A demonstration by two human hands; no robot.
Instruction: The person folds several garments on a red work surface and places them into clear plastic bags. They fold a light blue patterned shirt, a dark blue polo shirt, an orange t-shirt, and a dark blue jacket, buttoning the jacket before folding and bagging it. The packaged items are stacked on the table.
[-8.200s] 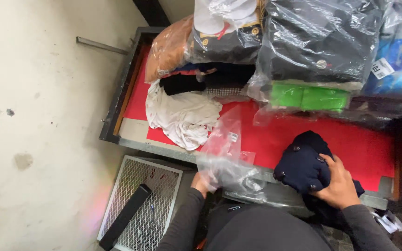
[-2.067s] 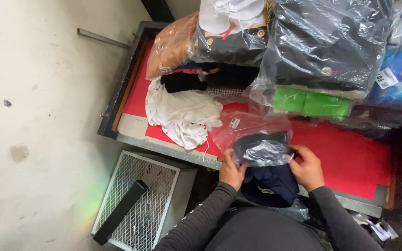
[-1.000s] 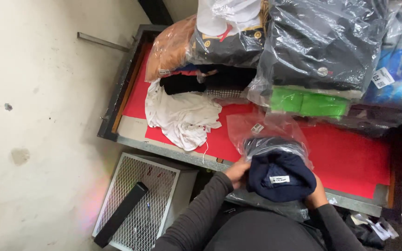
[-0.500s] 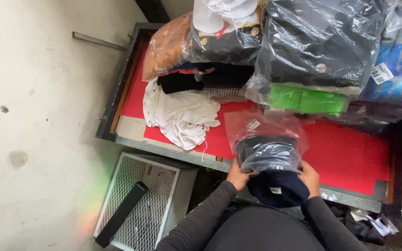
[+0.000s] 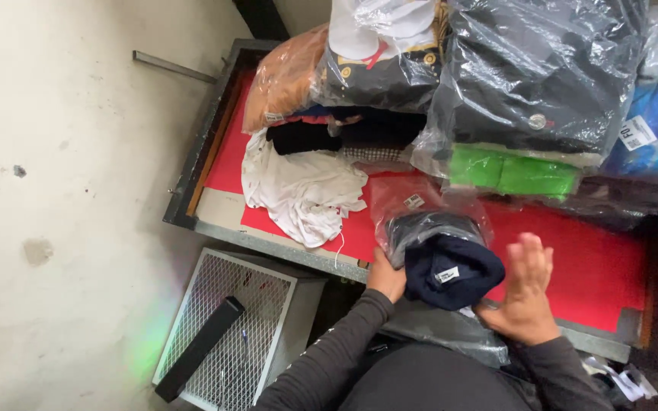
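Note:
A folded dark navy garment [image 5: 451, 268] with a small white label sticks halfway out of a clear plastic bag [image 5: 426, 211] on the red table top [image 5: 588, 259]. My left hand [image 5: 387, 275] grips the near left edge of the bag and garment. Beside the garment's right side, my right hand [image 5: 525, 291] is lifted with flat, spread fingers and holds nothing.
A crumpled white cloth [image 5: 304, 192] lies left of the bag. Bagged dark clothes [image 5: 542, 76], a green packet [image 5: 513, 172] and an orange bagged item [image 5: 283, 80] pile at the back. A white wire-mesh box [image 5: 230, 327] with a black bar stands on the floor, left.
The navy garment has gone partly into the clear bag. My right hand has let go of it and opened beside it; my left hand still holds the bag's edge.

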